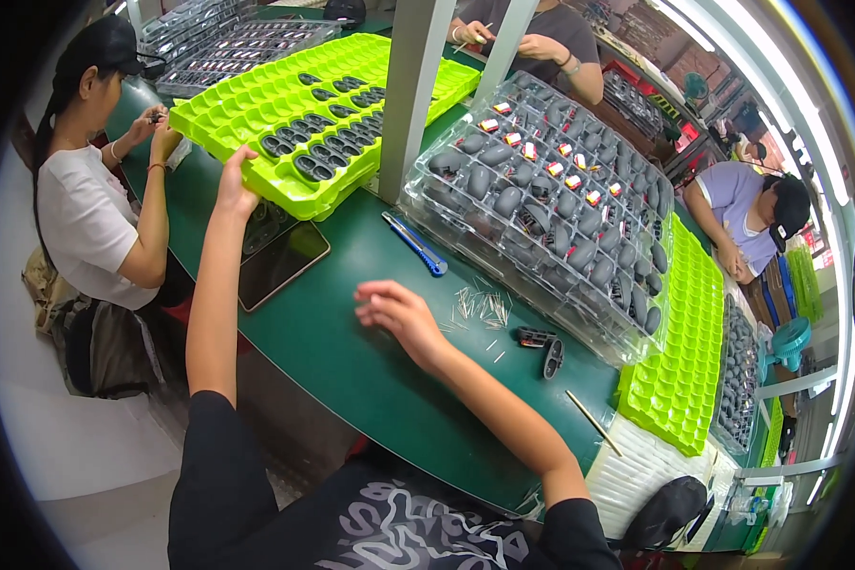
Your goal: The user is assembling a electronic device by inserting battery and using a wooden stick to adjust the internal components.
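Note:
My left hand (235, 182) reaches up to the near corner of a lime green compartment tray (285, 185) that holds several dark oval shells, and its fingers touch the tray's edge. My right hand (399, 313) hovers palm down over the green table (351, 361) with loosely curled fingers, holding nothing. Just right of that hand lies a scatter of thin metal pins (482, 306). A small black part (537, 336) and a dark oval shell (553, 358) rest further right.
A clear stacked tray (627, 313) of dark shells and red-white pieces sits at right. A blue utility knife (415, 244), a dark tablet (283, 263), a thin stick (594, 423) and another green tray (679, 380) lie around. Other people work at left, back and right.

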`<state>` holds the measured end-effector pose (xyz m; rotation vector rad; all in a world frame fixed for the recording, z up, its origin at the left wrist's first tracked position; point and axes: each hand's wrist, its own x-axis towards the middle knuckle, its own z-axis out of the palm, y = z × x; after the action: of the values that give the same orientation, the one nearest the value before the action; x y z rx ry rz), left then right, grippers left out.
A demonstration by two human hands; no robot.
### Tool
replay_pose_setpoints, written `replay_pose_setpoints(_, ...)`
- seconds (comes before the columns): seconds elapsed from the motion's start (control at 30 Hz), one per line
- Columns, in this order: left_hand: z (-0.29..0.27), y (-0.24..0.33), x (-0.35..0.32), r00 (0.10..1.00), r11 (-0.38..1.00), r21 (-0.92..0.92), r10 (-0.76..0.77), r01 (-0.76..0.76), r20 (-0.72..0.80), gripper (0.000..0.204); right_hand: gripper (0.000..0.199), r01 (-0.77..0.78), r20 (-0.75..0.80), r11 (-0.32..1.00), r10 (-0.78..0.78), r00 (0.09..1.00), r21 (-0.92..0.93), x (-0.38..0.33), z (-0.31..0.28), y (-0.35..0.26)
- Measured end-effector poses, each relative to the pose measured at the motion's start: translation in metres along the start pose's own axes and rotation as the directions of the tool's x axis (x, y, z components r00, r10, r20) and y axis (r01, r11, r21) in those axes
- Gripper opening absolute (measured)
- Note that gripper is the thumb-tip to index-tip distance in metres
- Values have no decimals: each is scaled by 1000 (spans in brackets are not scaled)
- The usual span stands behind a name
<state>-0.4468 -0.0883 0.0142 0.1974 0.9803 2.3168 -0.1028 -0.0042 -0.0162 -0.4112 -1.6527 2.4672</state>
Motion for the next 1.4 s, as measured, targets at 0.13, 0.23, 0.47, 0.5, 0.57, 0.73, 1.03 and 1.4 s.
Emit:
replay_pose_setpoints(0.13, -4, 11, -30, 1000, 999, 42, 25, -25, -6, 34, 40, 55, -10, 892, -57, 998, 449, 57, 12, -1)
replay_pose_setpoints(0.23, -12, 22, -59, 1000, 999, 33, 14, -14, -24, 35, 50, 81, -83, 797, -39, 996, 598, 95, 20, -5)
replay_pose_setpoints(0.47, -4, 29, -128, 994, 993, 95, 75, -68, -80, 34, 44, 127, -180, 686, 6, 984, 716, 128, 6, -8)
replay_pose_setpoints(0.5, -2, 31, -135, 992, 993, 100, 77, -67, -96, 34, 42, 132, -172, 652, -3, 985, 747, 129, 5, -10)
replay_pose_setpoints(0.57, -7, 36, -147, 991, 994, 92, 69, -58, -118, 34, 41, 131, -181, 644, 12, 983, 754, 133, 9, -8)
replay_pose_setpoints(0.73, -12, 51, -178, 991, 992, 102, 79, -68, -106, 37, 40, 149, -150, 625, -52, 987, 766, 152, 21, -6)
replay_pose_setpoints(1.03, -28, 70, -232, 976, 984, 156, 118, -90, -182, 42, 42, 95, -30, 425, -157, 987, 900, 168, 28, 3)
replay_pose_setpoints(1.4, -36, 85, -324, 927, 964, 227, 204, -135, -316, 46, 38, 14, 110, 448, -252, 962, 894, 158, 57, 18)
